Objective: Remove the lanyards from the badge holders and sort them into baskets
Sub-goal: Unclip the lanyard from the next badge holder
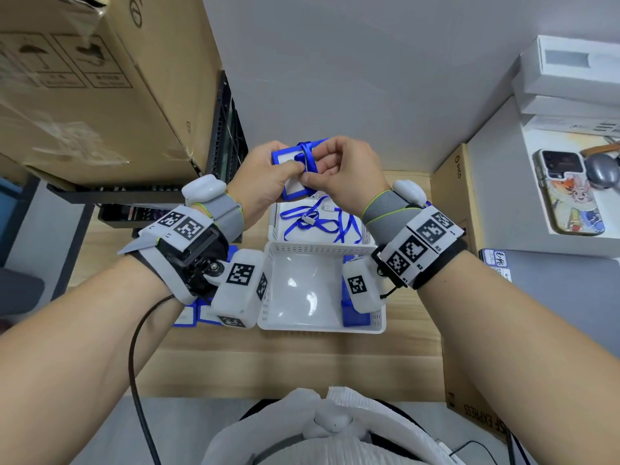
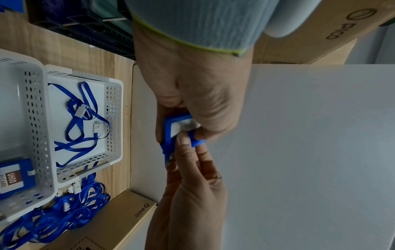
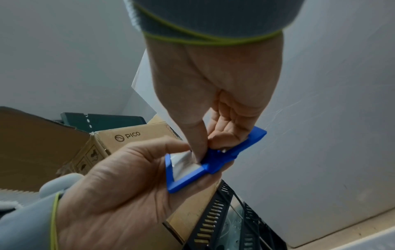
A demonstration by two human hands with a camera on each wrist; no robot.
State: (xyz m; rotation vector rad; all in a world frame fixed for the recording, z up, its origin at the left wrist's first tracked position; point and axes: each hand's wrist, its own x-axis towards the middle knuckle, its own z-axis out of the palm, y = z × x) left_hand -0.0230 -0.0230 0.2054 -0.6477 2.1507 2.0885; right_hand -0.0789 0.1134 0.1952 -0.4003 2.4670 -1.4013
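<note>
Your left hand grips the blue badge holder above the far basket; right hand fingers pinch its lanyard w/ thumb. Loose lanyards lie in that basket.

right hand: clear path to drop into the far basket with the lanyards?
Probably yes. The right hand is above the far basket, nothing between, but it grips the lanyard wrapped round the badge holder that the left hand holds.

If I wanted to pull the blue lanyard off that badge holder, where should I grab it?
Probably at the lanyard where it crosses the holder's top edge, coming from the right as the right hand does; the left hand steadies the badge holder frame.
</note>
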